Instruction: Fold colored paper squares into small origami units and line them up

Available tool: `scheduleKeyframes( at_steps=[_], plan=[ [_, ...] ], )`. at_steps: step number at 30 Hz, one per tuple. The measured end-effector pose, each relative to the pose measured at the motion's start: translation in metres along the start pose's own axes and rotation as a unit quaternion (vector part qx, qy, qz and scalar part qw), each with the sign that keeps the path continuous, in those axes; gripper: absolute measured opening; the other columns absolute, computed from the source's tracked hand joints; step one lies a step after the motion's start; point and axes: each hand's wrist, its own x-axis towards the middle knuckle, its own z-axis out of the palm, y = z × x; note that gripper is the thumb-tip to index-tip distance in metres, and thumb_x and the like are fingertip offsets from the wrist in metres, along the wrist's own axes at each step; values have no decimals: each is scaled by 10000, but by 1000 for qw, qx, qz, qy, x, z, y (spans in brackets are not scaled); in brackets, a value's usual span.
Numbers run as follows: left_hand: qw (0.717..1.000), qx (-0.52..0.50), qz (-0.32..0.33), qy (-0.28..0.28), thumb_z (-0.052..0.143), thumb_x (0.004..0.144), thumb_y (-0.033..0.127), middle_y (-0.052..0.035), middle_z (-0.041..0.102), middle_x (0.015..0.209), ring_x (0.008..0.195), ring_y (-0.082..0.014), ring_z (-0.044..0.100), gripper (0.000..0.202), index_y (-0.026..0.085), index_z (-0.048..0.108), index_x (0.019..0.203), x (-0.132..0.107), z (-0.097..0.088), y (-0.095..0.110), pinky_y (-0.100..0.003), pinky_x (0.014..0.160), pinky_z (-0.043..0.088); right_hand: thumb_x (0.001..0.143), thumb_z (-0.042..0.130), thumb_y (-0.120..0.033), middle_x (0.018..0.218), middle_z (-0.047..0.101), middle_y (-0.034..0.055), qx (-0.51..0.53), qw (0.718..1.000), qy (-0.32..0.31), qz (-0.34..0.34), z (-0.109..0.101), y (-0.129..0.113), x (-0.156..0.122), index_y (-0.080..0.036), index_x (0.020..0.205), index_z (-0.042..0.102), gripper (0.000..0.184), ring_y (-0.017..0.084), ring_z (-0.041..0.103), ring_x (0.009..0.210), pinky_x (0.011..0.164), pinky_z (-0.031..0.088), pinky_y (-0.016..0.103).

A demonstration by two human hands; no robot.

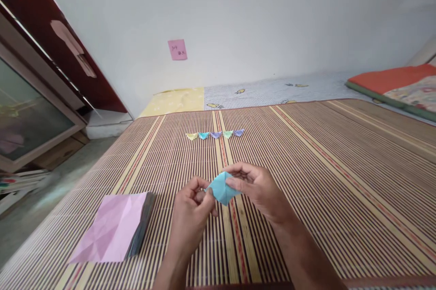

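A folded piece of light blue paper point(223, 190) is held between both hands above the striped mat. My left hand point(194, 203) pinches its left corner between thumb and fingers. On the other side, my right hand point(255, 188) grips the right edge, thumb on the near face and fingers behind. A crease runs down the middle of the paper. Farther out on the mat lies a row of several small folded paper pieces point(215, 135) in yellow, blue, purple and green. To the left of my left hand rests a thick stack of square paper point(114, 226), topped by a creased pink sheet.
The bamboo mat point(306, 181) covers the bed surface. A pink note point(177, 49) with writing is stuck to the white wall. Folded orange bedding point(391, 79) lies at the far right. On the left are a dark red door frame point(98, 86) and a glass-panelled cabinet point(30, 113).
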Motion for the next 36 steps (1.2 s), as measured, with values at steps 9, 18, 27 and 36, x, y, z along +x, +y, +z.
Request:
scheduleKeyframes(
  at_steps=[9, 18, 27, 36],
  plan=[
    [992, -1, -50, -119, 669, 853, 305, 78, 555, 419, 339, -64, 427, 167, 205, 564, 768, -2, 0, 5, -168, 394, 255, 805, 790, -377, 675, 612, -12, -43, 995, -86, 2, -7, -4, -4, -170, 751, 727, 224, 116, 534, 616, 567, 417, 235],
    [986, -25, -60, -156, 659, 883, 346, 45, 614, 412, 338, -87, 532, 213, 205, 545, 771, 0, -5, 4, -166, 403, 286, 956, 604, -420, 577, 426, -47, -99, 992, -74, -33, -6, -6, -5, -182, 586, 551, 443, 102, 383, 540, 503, 304, 246],
    [990, -56, -55, -116, 679, 877, 371, 25, 616, 426, 353, -84, 521, 256, 194, 558, 737, 2, 3, 4, -176, 419, 278, 867, 716, -404, 669, 581, -24, -119, 992, -41, -31, -5, -8, -6, -194, 773, 695, 231, 127, 513, 606, 546, 398, 242],
    [969, -229, -83, -33, 835, 755, 291, 17, 634, 523, 482, -66, 492, 215, 145, 683, 714, 9, 4, -10, -161, 501, 375, 894, 671, -531, 879, 739, 58, 32, 996, 80, -6, -10, -1, 1, -188, 1132, 702, 419, 182, 683, 784, 743, 538, 311]
  ],
)
